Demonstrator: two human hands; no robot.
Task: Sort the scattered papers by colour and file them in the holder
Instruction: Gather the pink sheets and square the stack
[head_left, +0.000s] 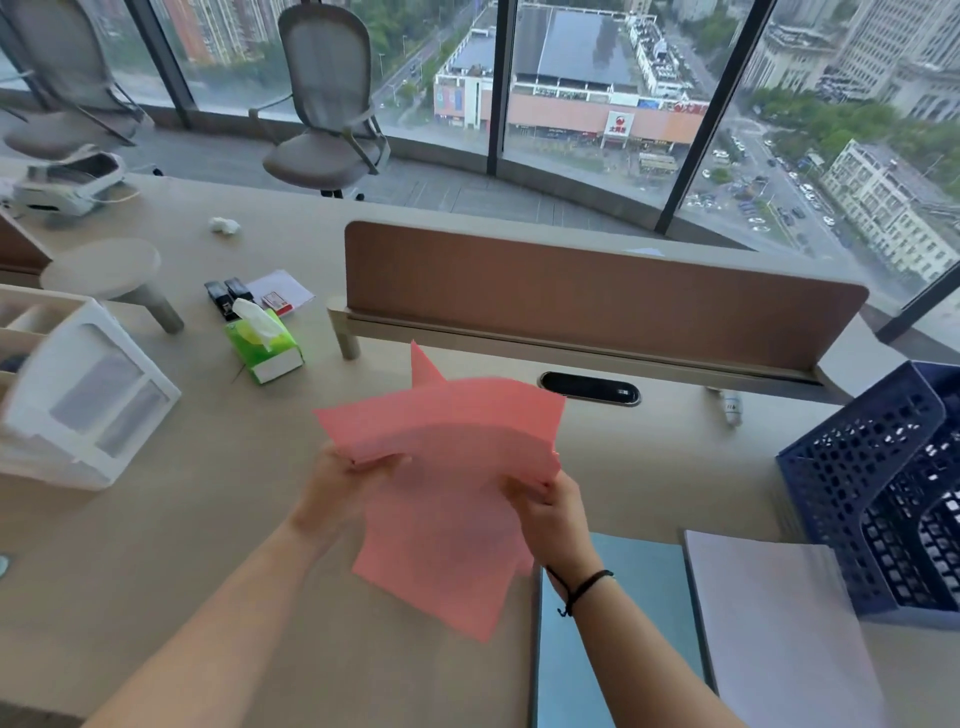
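Note:
Several pink papers (447, 467) are fanned out in the air above the middle of the desk. My left hand (340, 486) grips their left edge, thumb on top. Their right edge is pinched by my right hand (545, 512), which wears a black band at the wrist. Blue papers (618, 623) lie flat on the desk below my right forearm, and white papers (779, 623) lie beside them to the right. The dark blue perforated file holder (841, 483) stands at the right edge of the desk.
A white desktop organiser (88, 400) stands at the left. A green tissue box (262, 340), staplers (226, 299) and a brown divider panel (597, 296) sit behind. A small white bottle (731, 408) lies near the cable slot. Office chairs stand by the windows.

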